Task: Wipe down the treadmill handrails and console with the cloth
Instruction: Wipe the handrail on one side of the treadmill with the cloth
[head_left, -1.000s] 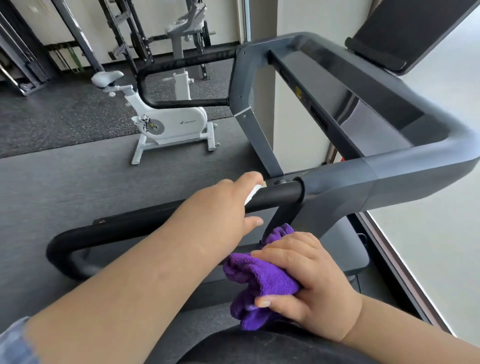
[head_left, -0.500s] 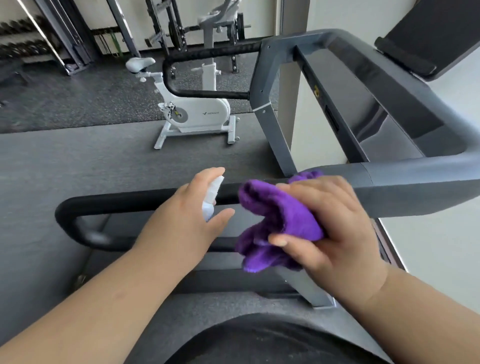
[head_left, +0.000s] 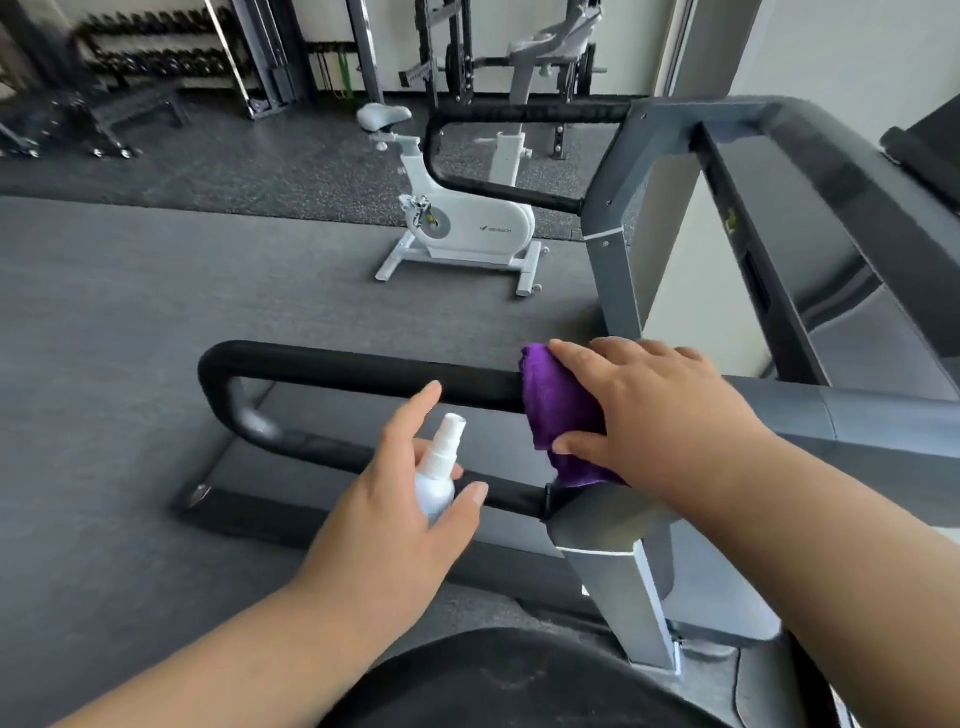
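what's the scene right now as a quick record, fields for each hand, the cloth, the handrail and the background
left hand: left hand holds a white spray bottle, nozzle up, below the rail
right hand: right hand presses the cloth onto the rail
cloth: purple cloth, draped over the rail's top and front
handrail: black handrail, looped, joined to the grey treadmill frame
background: white exercise bike on dark floor
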